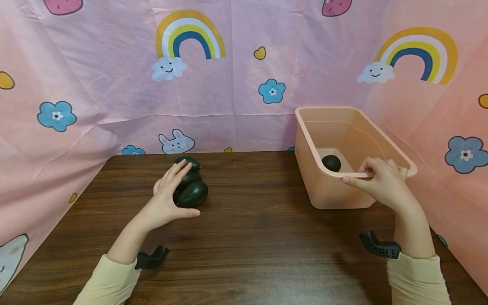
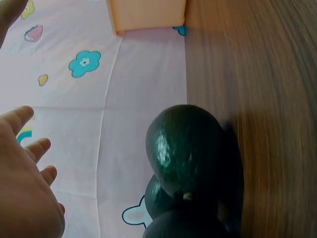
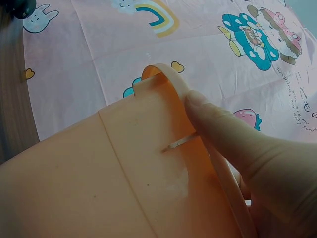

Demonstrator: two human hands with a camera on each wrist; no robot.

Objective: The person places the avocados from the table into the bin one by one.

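Several dark green avocados point(image 1: 193, 195) lie bunched together on the left part of the table. My left hand point(image 1: 164, 202) hovers beside and partly in front of them, thumb and fingers spread, holding nothing. From the left wrist view, one avocado point(image 2: 183, 148) shows close up, apart from the extended fingers point(image 2: 20, 119). On the right stands a peach plastic bin point(image 1: 331, 190) with a single avocado point(image 1: 331, 163) inside. My right hand point(image 1: 390, 184) grips the bin's near rim, thumb outside and fingers over the inner side; the right wrist view shows the thumb point(image 3: 213, 119) pressed against the rim.
A dark wood-grain table point(image 1: 259, 245) carries everything. Behind it and along both sides hangs a pink cloth point(image 1: 244, 84) printed with rainbows and flowers. The bin stands near the table's right edge. Each wrist bears a black mount point(image 1: 152, 257).
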